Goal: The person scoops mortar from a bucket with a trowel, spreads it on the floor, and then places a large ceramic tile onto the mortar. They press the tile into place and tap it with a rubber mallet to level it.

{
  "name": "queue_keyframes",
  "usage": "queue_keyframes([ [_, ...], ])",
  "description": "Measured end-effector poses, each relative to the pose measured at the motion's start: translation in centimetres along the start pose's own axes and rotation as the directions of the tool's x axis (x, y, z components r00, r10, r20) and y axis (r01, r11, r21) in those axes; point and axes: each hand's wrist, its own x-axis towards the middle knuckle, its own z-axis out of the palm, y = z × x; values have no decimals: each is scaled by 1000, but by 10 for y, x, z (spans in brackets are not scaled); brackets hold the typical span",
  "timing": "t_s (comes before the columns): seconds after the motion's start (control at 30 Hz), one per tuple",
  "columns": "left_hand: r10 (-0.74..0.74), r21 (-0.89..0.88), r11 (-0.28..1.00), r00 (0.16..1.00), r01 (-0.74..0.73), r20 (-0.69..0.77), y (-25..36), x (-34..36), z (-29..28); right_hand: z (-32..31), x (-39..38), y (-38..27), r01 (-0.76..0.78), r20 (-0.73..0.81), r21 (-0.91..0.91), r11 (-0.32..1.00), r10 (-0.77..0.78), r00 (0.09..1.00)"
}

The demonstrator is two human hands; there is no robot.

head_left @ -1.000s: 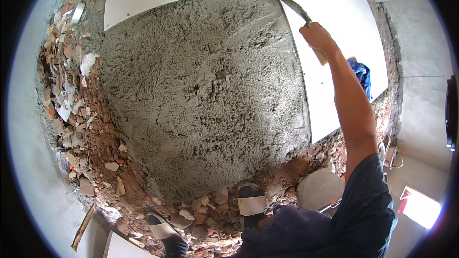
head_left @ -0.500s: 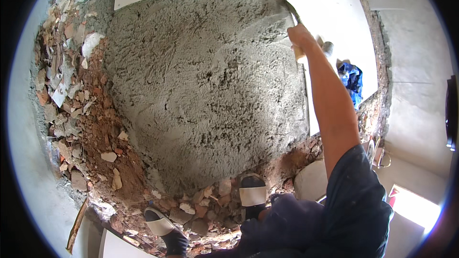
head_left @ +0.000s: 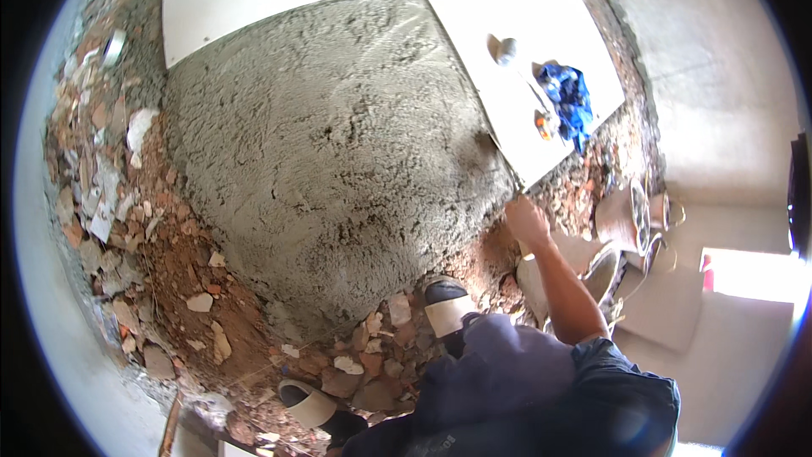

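Note:
My right hand (head_left: 528,222) is closed around the handle of a trowel (head_left: 516,184). Its narrow, dark blade shows nearly edge-on at the border between the mortar and the white tile, and the handle is mostly hidden by my fingers. Spread out to the left of the hand lies a bed of wet grey mortar (head_left: 321,152), rough and pitted, smoother toward its far right corner. Large white floor tiles (head_left: 474,0) border the mortar on its far and right sides. My left hand is out of the picture.
On the right tile lie a rubber-headed mallet (head_left: 506,52) and a crumpled blue bag (head_left: 568,101). Buckets (head_left: 624,218) stand at the right, beyond my forearm. Broken brick and rubble (head_left: 127,203) line the left and near sides; my feet in sandals (head_left: 448,309) stand there.
My right hand has drawn the trowel from the mortar's far right corner back along the tile edge to its near end. The view has shifted, showing more of the buckets.

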Motion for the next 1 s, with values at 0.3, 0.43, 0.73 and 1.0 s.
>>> queue_keyframes([
  [0.3,643,692,616,748,-376,-167,-23,108,-116,20,-128,37,-101,11,120,988,101,995],
  [0.43,547,335,837,684,-433,-483,2,140,-111,-23,-204,64,-224,91,591,775,212,973],
  [0.73,496,-96,808,759,-581,-422,42,134,-90,-111,-354,162,-400,-38,365,841,443,896],
  [1.0,257,-507,713,853,-484,-454,50,90,-111,-118,-267,132,201,-194,-143,969,-226,955],
])
